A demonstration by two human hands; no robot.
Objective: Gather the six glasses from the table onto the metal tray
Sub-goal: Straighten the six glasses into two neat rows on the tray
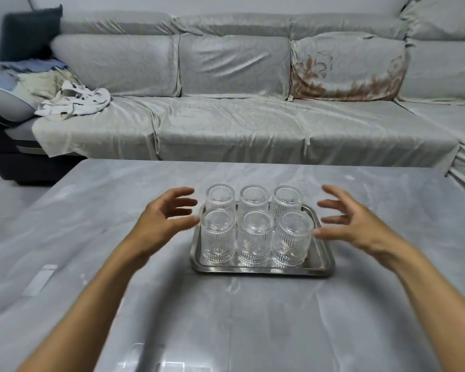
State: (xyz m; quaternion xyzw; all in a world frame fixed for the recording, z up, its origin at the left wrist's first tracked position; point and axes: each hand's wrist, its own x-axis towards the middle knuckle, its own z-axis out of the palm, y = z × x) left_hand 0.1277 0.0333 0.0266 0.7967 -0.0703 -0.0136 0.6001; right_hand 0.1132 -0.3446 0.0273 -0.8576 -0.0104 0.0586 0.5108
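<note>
The left hand (pixel 163 218) and the right hand (pixel 352 221) are both empty, with the fingers spread and a little curled. They hang at 9 o'clock and 3 o'clock of the metal tray (pixel 263 268). The right thumb tip seems to touch, or nearly touch, the near right glass (pixel 293 238); I cannot tell which.

All six glasses stand on the tray in two rows of three, so the gathering looks finished. In the near row are also the near left glass (pixel 218 237) and the near middle glass (pixel 256 238). Behind them, toward 12 o'clock, is the far row (pixel 254 198). They appear to stand mouth down, very close together, maybe touching.

The glasses are ribbed and clear; I judge them stiff, fragile and rather light. The ribs should help the grip, so each is best taken around its side wall. The loaded tray will be heavier, and the glasses may slide or knock on the smooth metal. I would hold it by the two short rims and keep it level.

The table (pixel 252 318) is grey, marble-like and glossy, probably slippery. Beyond it, at 12 o'clock, is a long sofa (pixel 226 124) with a pale cover, and crumpled cloth (pixel 75 100) lies at 10 o'clock.
</note>
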